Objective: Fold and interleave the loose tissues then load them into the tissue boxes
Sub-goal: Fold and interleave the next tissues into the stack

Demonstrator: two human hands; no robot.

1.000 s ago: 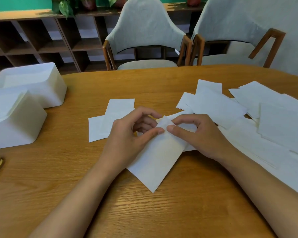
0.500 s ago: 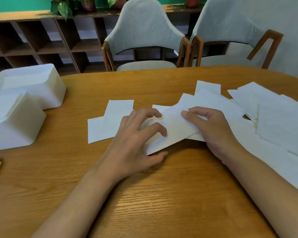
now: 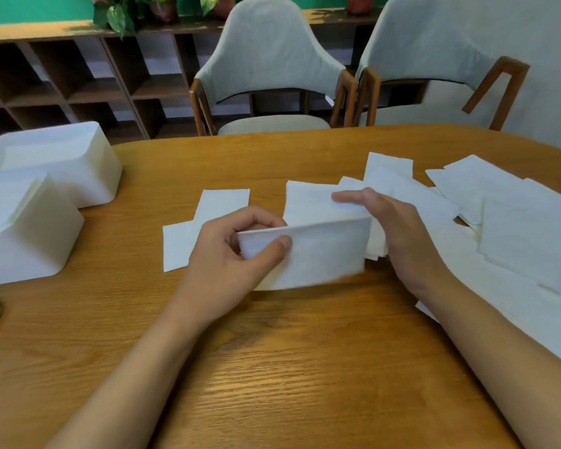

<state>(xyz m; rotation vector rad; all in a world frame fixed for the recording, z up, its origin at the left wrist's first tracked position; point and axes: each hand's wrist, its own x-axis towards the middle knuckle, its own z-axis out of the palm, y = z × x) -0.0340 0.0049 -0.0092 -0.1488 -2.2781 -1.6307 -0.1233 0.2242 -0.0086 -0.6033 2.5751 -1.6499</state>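
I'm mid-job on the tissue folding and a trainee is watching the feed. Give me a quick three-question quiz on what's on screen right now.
1. True or false: the left hand pinches the left end of the folded tissue.
2. Where do the two tissue boxes stand? A) on the left side of the table B) on a chair seat C) on the shelf
3. Fill in: the pile of loose tissues lies to the ___ of the right hand.
Key: 1 true; 2 A; 3 right.
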